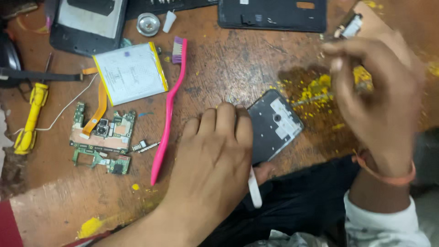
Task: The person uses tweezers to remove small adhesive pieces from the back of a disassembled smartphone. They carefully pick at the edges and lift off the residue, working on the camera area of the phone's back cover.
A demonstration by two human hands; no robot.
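Two hands working at the bench | left hand lying flat, fingers spread, pressing down a grey phone frame near the bench's front edge | right hand pinching closed on a thin tool, blurred, over yellow crumbs | pink toothbrush, battery, circuit boards lying to the left.
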